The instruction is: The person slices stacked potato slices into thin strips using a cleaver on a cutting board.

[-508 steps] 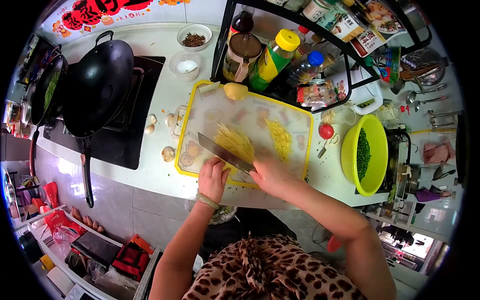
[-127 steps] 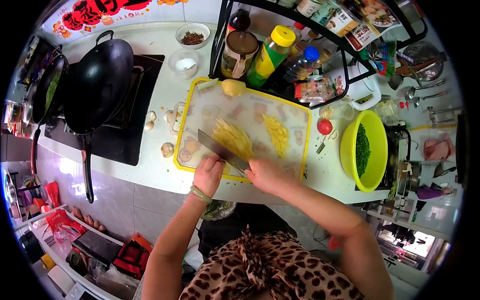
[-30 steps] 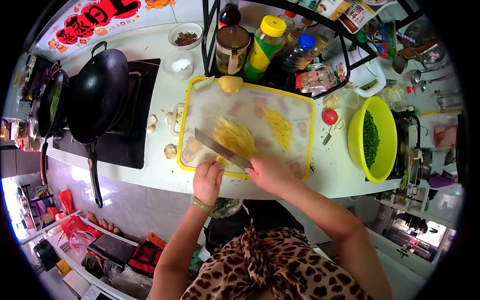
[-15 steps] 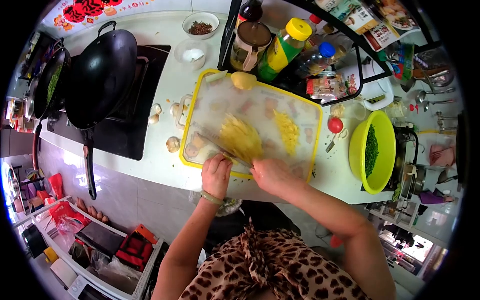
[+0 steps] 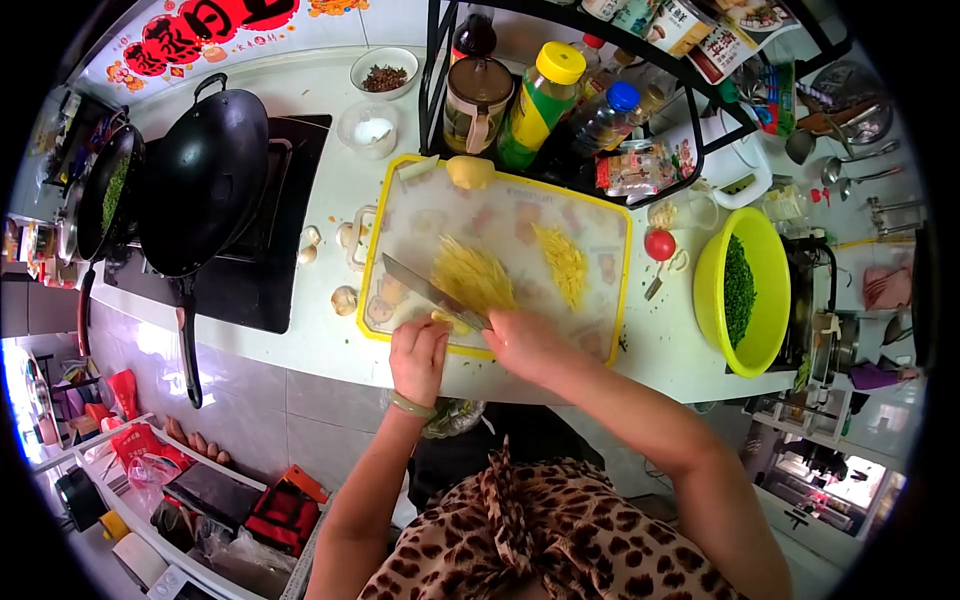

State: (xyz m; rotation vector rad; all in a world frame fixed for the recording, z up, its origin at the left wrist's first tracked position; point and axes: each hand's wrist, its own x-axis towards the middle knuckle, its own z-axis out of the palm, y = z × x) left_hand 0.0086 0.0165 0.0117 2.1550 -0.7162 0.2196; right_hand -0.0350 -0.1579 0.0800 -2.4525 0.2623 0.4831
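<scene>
The right hand [image 5: 525, 345] has its fingers clamped around the handle of a kitchen knife [image 5: 425, 288], blade slanting far-left beside a large pile of yellow shreds [image 5: 472, 274] on the cutting board [image 5: 480, 205]. The left hand [image 5: 417, 362], fingers bunched together, steadies a yellow piece [image 5: 447, 320] near the blade.

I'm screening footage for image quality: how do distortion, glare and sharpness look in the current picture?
Head view: strong fisheye distortion, black corners, and the front edge of the counter bowing; head view: glare on the glossy floor tiles at lower left; head view: the outline of the knife reads clearly, while the right hand looks slightly soft.
</scene>
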